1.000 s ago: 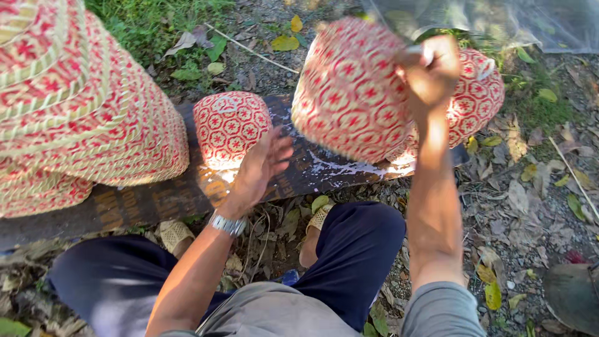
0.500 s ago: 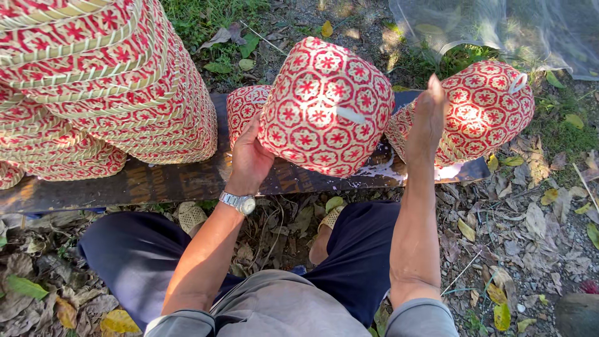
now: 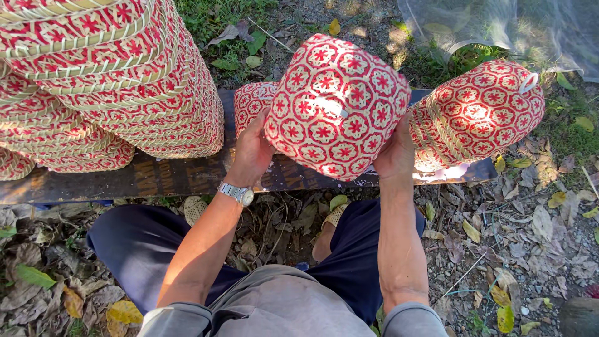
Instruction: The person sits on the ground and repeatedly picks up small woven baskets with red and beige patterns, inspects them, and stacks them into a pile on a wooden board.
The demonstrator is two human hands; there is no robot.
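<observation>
Gripping a red-and-white woven basket [image 3: 337,106], bottom up, between left hand [image 3: 253,150] and right hand [image 3: 396,153], both clasped on its sides, above the middle of the dark plank [image 3: 168,178]. Stacked baskets [image 3: 106,81] at plank's left end, another basket [image 3: 480,115] at right end.

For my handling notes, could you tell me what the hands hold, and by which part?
Both hands hold one red-and-cream woven basket by its opposite sides: the left hand on its left flank, the right hand on its right.
</observation>
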